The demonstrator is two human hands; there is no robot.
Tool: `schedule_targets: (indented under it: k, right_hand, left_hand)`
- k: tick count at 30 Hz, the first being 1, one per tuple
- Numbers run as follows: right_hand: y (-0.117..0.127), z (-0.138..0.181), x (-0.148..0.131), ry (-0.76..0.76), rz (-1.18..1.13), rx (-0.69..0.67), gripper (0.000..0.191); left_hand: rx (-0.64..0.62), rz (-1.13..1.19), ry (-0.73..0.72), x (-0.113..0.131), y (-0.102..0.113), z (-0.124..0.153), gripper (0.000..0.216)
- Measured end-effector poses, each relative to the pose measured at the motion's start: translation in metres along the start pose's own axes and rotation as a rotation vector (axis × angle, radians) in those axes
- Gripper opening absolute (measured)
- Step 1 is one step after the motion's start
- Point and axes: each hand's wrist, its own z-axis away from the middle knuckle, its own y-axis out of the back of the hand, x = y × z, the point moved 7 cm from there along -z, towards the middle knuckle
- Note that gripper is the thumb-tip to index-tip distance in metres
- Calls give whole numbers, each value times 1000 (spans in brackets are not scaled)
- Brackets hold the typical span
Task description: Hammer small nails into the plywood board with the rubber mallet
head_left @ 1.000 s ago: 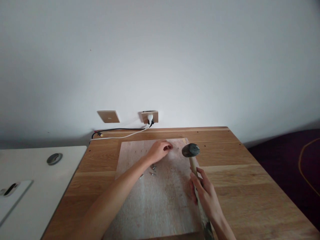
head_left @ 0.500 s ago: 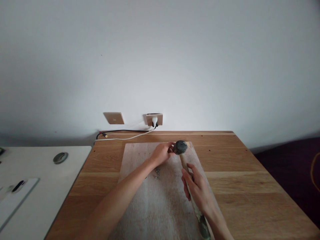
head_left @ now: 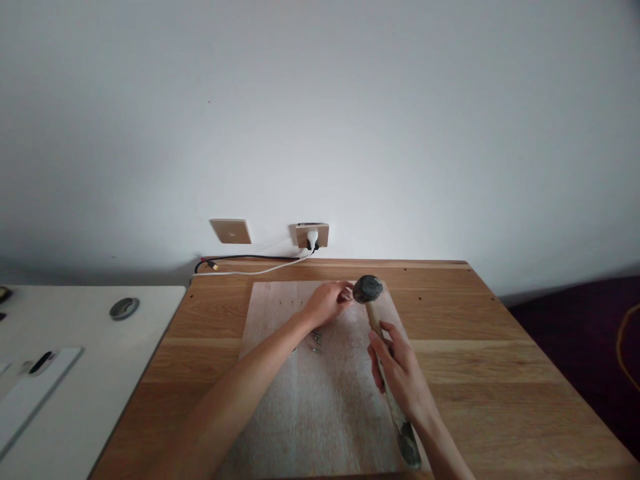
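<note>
A pale plywood board (head_left: 305, 407) lies on a wooden table (head_left: 480, 360). My left hand (head_left: 326, 304) rests on the board's far part with its fingers pinched together at the tip; what they hold is too small to make out. My right hand (head_left: 400, 377) is wrapped round the wooden handle of a hammer (head_left: 369, 291). The hammer's dark head hangs just right of my left fingertips, almost touching them. A few loose nails (head_left: 315, 340) lie on the board under my left wrist.
A white desk (head_left: 85, 373) adjoins the table on the left, with a round grommet (head_left: 124, 307) and a flat white device (head_left: 35, 373). On the wall are a switch plate (head_left: 231, 231) and a socket (head_left: 312, 235) with cables running along the table's back edge.
The hammer head has swung left from beside the board's right edge to my left fingertips. My right hand followed it. My left hand has stayed in place, pinched.
</note>
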Motion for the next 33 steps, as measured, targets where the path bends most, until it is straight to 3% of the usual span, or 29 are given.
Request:
schedule_targets:
  k: [4, 11, 16, 19, 23, 28, 33]
  right_hand:
    - [-2, 1, -2, 25, 32, -4, 63]
    - [-1, -3, 15, 17, 149, -20, 62]
    - [-1, -3, 16, 20, 150, -24, 58]
    - [-4, -1, 15, 7, 96, -37, 57]
    - [-5, 7, 18, 6, 32, -9, 59]
    - [-2, 14, 20, -19, 16, 3, 60]
    - [3, 18, 18, -27, 34, 21, 60]
  left_hand:
    - [16, -7, -54, 5, 2, 1, 33]
    - [12, -3, -23, 0, 0, -1, 36]
    - [-6, -33, -54, 5, 30, 9, 38]
    - [-149, -258, -189, 22, 51, 33, 28]
    - [-393, -637, -345, 37, 53, 73, 11]
    - [-468, -806, -465, 49, 37, 90, 13]
    - [-466, -756, -409, 46, 35, 86, 9]
